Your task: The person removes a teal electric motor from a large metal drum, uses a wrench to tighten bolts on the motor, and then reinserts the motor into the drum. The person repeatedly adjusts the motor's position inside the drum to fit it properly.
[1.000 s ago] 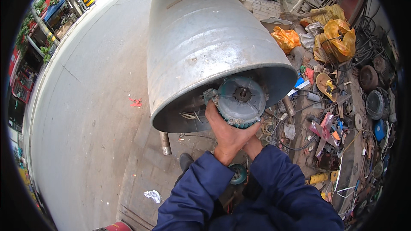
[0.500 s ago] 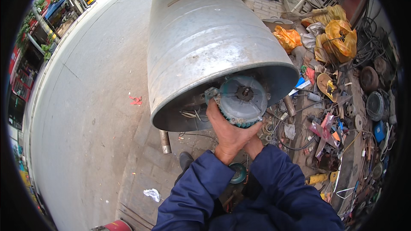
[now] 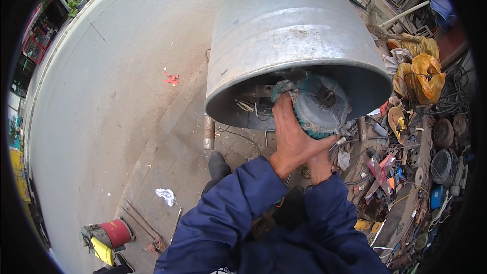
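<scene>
A green electric motor (image 3: 322, 106) with a round grey end face and a shaft stub in the middle is at the mouth of a large grey sheet-metal drum (image 3: 299, 35). My left hand (image 3: 292, 139) is closed on the motor's near left side, fingers up by a green bracket and thumb stretched along the lower edge. Underneath, my right hand (image 3: 320, 166) supports the motor from below; its fingers are hidden behind the motor and my left hand. Loose pale wires (image 3: 246, 105) hang inside the drum, left of the motor.
Short pipe legs (image 3: 209, 133) stick out below the drum's rim. Scrap parts, cables and plastic (image 3: 383, 167) cover the ground at the right, with yellow bags (image 3: 428, 78) farther back. A red cylindrical tool or can (image 3: 116, 232) lies at the lower left, beside metal rods (image 3: 142, 220).
The view has shifted, so drum and motor appear farther right and higher. The motor's face is now darker, in the drum's shade. Both hands keep their hold.
</scene>
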The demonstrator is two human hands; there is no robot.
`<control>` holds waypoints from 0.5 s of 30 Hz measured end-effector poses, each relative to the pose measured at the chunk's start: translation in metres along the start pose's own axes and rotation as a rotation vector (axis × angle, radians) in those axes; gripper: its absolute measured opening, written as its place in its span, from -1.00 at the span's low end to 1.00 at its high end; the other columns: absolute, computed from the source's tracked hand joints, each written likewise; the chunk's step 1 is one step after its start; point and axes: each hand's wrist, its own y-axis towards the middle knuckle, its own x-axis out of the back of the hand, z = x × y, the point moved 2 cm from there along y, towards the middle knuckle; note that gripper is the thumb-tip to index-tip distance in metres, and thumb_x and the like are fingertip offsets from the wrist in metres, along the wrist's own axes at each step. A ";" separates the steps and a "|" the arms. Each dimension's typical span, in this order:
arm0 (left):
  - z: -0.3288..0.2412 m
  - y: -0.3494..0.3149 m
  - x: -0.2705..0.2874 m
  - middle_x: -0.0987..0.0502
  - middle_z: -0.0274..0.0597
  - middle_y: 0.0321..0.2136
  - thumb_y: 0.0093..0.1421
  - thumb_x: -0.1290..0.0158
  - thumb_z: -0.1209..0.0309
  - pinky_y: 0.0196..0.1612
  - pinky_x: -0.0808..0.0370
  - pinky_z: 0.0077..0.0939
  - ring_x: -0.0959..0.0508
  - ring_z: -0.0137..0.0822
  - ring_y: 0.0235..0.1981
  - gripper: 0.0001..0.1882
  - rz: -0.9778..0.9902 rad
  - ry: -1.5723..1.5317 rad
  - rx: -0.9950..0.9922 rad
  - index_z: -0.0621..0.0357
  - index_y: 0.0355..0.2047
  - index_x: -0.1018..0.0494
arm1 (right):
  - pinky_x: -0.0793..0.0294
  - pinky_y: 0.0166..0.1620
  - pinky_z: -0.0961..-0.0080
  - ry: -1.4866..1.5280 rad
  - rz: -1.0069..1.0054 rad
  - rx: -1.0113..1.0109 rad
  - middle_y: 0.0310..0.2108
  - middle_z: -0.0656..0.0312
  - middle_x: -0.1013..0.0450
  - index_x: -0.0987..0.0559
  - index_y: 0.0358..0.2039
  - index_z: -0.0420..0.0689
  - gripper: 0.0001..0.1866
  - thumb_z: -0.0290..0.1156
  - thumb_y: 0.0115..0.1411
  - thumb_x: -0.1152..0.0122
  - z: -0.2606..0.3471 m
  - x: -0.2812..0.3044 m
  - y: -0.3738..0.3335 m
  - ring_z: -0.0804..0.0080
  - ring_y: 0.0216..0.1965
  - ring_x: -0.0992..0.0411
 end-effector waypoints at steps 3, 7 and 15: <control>0.002 -0.001 -0.004 -0.23 0.39 0.21 -0.39 -0.61 0.16 0.31 -0.28 0.14 -0.32 0.33 0.22 0.39 -0.063 -0.024 -0.039 0.48 0.36 -0.03 | -0.45 0.21 0.29 -0.021 0.020 -0.007 0.12 0.13 -0.50 -0.45 0.24 -0.14 -0.57 -0.23 0.46 -0.14 0.002 0.002 -0.003 0.24 0.15 -0.45; 0.005 -0.007 -0.009 -0.22 0.45 0.25 -0.41 -0.59 0.19 0.31 -0.27 0.21 -0.30 0.40 0.23 0.39 -0.093 -0.068 -0.107 0.48 0.37 -0.04 | -0.45 0.22 0.29 -0.049 0.032 0.001 0.13 0.13 -0.50 -0.45 0.25 -0.14 -0.56 -0.23 0.46 -0.14 0.012 0.006 -0.026 0.23 0.16 -0.46; -0.005 -0.015 -0.015 -0.19 0.46 0.28 -0.35 -0.59 0.25 0.36 -0.21 0.26 -0.27 0.43 0.27 0.38 -0.049 -0.082 -0.133 0.45 0.41 -0.01 | -0.45 0.23 0.28 -0.066 0.052 0.011 0.15 0.12 -0.50 -0.45 0.26 -0.14 -0.55 -0.22 0.46 -0.14 0.020 0.007 -0.037 0.23 0.17 -0.46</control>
